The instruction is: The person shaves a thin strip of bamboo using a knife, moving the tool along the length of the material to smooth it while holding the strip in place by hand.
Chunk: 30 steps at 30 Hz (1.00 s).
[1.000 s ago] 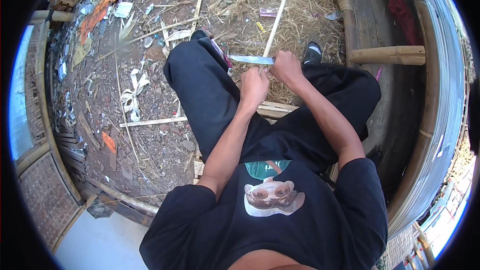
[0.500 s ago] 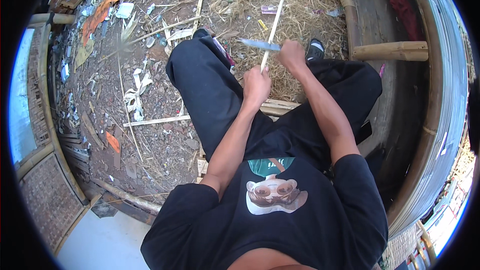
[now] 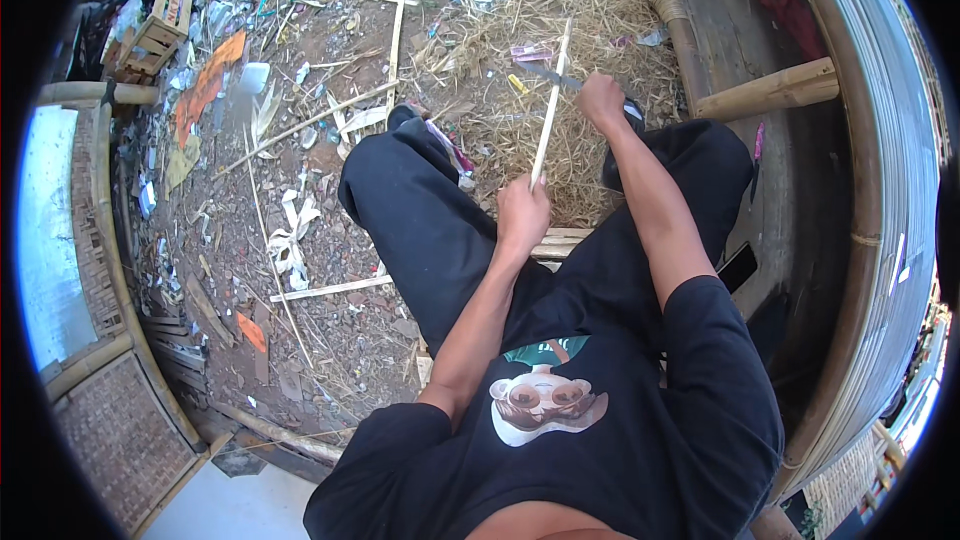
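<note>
Between my knees my left hand (image 3: 523, 215) is closed around the lower end of a pale bamboo strip (image 3: 549, 130), which points up and away from me, tilted slightly right. My right hand (image 3: 603, 103) grips a knife by its handle, and the fist hides that handle. The knife's blade (image 3: 548, 73) reaches left across the upper part of the strip; it looks to be touching it. Dry straw-like shavings (image 3: 590, 165) cover the ground beneath both hands.
Long bamboo strips (image 3: 400, 25) lie on the littered dirt ahead and to the left. A wooden crate (image 3: 165, 15) stands at the far left. On the right are a bamboo pole (image 3: 770, 90) and a dark phone-like slab (image 3: 738, 268). White scraps (image 3: 290, 240) lie left of my leg.
The knife has slid farther up the strip, away from my left hand. My left hand sits lower in the picture, and the whole view has shifted a little.
</note>
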{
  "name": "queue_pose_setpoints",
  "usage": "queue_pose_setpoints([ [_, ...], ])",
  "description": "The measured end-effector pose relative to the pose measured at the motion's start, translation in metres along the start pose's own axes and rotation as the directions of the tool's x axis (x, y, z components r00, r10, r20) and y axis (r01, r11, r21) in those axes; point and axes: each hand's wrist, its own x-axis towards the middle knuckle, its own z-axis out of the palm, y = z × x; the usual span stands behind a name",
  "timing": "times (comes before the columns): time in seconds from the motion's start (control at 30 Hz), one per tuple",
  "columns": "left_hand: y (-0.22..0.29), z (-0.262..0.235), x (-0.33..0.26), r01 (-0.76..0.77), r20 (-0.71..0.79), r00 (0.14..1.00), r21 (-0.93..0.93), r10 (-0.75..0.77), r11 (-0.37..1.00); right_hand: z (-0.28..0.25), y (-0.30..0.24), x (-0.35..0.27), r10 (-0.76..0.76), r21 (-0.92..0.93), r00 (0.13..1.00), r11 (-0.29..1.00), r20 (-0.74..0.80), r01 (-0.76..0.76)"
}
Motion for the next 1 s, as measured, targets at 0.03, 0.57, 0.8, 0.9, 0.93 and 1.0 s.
queue_pose_setpoints([
  [0.03, 0.001, -0.001, 0.000, -0.025, -0.009, 1.000, 0.006, 0.025, 1.000, -0.001, 0.002, 0.005, 0.002, 0.005, 1.000, 1.000, -0.007, -0.001],
  [0.57, 0.014, -0.021, -0.010, 0.110, 0.140, 0.986, -0.108, -0.095, 0.988, -0.001, 0.021, 0.087, -0.140, -0.206, 0.989, 0.970, -0.040, 0.129],
  [0.8, -0.019, -0.022, -0.042, 0.226, 0.339, 0.937, -0.419, -0.080, 0.879, -0.112, 0.066, 0.142, 0.120, -0.128, 0.959, 0.979, -0.258, -0.157],
  [0.9, 0.006, -0.045, -0.028, 0.407, 0.544, 0.838, -0.584, -0.033, 0.703, -0.136, 0.069, 0.124, 0.109, -0.172, 0.969, 0.974, -0.221, -0.148],
  [0.93, 0.008, -0.050, -0.029, 0.402, 0.526, 0.849, -0.585, -0.047, 0.704, -0.140, 0.070, 0.114, 0.140, -0.142, 0.981, 0.977, -0.138, -0.159],
  [1.0, -0.004, -0.043, -0.027, 0.339, 0.447, 0.893, -0.582, -0.057, 0.739, -0.130, 0.081, 0.096, 0.120, -0.170, 0.983, 0.975, -0.141, -0.143],
])
